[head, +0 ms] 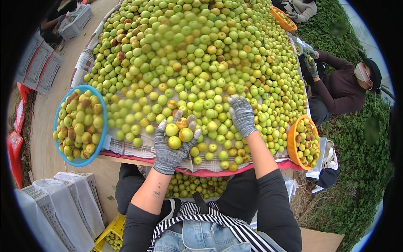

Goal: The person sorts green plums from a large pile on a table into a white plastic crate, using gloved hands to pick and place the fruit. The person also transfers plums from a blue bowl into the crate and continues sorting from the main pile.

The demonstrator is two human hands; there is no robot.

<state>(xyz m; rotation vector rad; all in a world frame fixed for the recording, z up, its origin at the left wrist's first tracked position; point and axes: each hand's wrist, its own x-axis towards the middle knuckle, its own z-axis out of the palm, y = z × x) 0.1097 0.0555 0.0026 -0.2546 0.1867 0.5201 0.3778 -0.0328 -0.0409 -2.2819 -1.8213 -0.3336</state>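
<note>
My left hand (172, 149), in a grey knit glove, is turned palm up near the table's front edge. Several yellow-green fruits (174, 142), like jujubes, rest in its palm and curled fingers, one of them blotched brown. Farther right, my gloved right hand (241, 115) lies palm down over the loose fruit, its fingertips at the pile; what is under the palm is hidden. A large heap of green fruit (189, 56) spreads over the cloth-covered table (148, 148). Below the edge, between my legs, sits more fruit (195, 186).
A blue basket (105, 126) of browner fruit stands at the left corner, an orange basket (292, 145) at the right. A masked co-worker (340, 82) sits on the right, holding fruit. Grey crates (41, 63) and plastic-draped crates (63, 208) line the left. A yellow crate (116, 226) sits below.
</note>
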